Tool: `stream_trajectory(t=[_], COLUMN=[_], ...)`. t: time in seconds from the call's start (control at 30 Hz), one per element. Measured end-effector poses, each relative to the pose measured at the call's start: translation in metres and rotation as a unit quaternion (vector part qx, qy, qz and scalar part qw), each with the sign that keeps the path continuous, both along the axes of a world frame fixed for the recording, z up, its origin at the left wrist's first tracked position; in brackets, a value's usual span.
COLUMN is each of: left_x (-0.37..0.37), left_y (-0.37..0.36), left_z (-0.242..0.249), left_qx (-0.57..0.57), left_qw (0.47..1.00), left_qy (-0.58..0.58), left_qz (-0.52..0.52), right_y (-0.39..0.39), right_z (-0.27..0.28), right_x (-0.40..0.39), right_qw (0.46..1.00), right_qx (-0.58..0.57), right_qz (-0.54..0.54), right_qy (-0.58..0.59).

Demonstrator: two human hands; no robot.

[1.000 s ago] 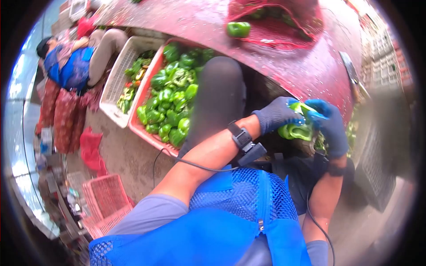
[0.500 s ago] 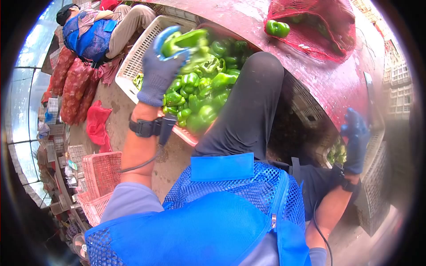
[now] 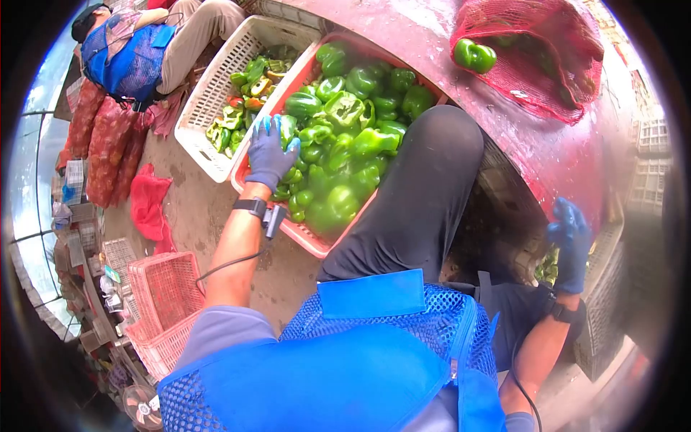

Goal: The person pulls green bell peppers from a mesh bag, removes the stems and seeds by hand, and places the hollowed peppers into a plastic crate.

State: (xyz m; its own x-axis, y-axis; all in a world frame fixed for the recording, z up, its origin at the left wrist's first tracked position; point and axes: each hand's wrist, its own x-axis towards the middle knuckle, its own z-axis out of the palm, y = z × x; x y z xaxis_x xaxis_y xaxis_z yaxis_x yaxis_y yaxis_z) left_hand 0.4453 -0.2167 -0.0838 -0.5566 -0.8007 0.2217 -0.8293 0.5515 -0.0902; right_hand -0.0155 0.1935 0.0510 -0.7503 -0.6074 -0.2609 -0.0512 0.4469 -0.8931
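My left hand, in a dark blue glove, is at the left rim of the red crate. Its fingers and thumb are apart, with a green bell pepper beside the fingertips; no grip on it shows. Many green bell peppers fill this crate, some of them blurred. At the right, my gloved right hand is raised beside the table edge, fingers up and apart, with nothing visible in it. A red mesh bag lies on the table with a green pepper at its mouth.
A white crate with pepper pieces stands against the red crate. The pinkish table runs along the far side. Another person sits at upper left near full red mesh sacks. Pink crates stand at lower left.
My left hand has come down from above the crates to the red crate's rim and let go of the green pepper it held. My right hand has shifted slightly downward in view.
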Motion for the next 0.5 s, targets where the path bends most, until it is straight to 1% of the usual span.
stream_trajectory(t=[0.03,0.13,0.17,0.2,0.27,0.3,0.33,0.37,0.4,0.43,0.47,0.5], left_x=[0.007,0.016,0.014,0.013,-0.003,-0.008,-0.017,-0.023,-0.027,-0.027,-0.029,-0.036], left_y=[-0.003,-0.033,-0.043,-0.047,-0.054,-0.054,-0.044,-0.039,-0.032,-0.03,-0.029,-0.026], left_z=[0.006,0.022,0.017,0.013,0.0,-0.006,0.006,0.005,0.003,-0.009,-0.016,-0.02], left_qx=[0.032,0.05,-0.007,-0.005,-0.007,0.013,0.028,0.02,0.012,0.008,0.031,0.043], left_qw=[0.998,0.996,0.995,0.994,0.992,0.99,0.991,0.991,0.994,0.996,0.997,0.997], left_qy=[0.027,0.055,0.058,0.063,0.027,0.021,0.036,0.036,0.0,-0.011,-0.037,-0.067], left_qz=[-0.038,-0.058,-0.084,-0.085,-0.123,-0.137,-0.127,-0.126,-0.107,-0.092,-0.064,-0.011], right_y=[-0.004,-0.019,-0.024,-0.028,-0.031,-0.032,-0.035,-0.039,-0.04,-0.042,-0.05,-0.062], right_z=[-0.002,-0.002,-0.001,0.0,0.002,0.003,0.007,0.011,0.011,0.006,0.004,0.001], right_x=[0.0,0.003,0.004,0.005,0.004,0.004,0.004,0.005,0.004,0.003,0.003,0.003], right_qw=[1.0,1.0,1.0,0.999,1.0,0.999,0.999,0.999,0.999,0.999,0.996,0.994], right_qx=[-0.001,0.014,0.029,0.031,0.013,0.006,0.008,0.02,0.014,0.013,0.015,0.023], right_qz=[-0.002,-0.003,-0.005,-0.006,0.013,0.037,-0.011,-0.013,0.002,0.001,-0.019,-0.04], right_qy=[-0.005,-0.01,-0.008,-0.004,-0.017,0.022,-0.043,-0.04,-0.04,-0.053,-0.082,-0.103])
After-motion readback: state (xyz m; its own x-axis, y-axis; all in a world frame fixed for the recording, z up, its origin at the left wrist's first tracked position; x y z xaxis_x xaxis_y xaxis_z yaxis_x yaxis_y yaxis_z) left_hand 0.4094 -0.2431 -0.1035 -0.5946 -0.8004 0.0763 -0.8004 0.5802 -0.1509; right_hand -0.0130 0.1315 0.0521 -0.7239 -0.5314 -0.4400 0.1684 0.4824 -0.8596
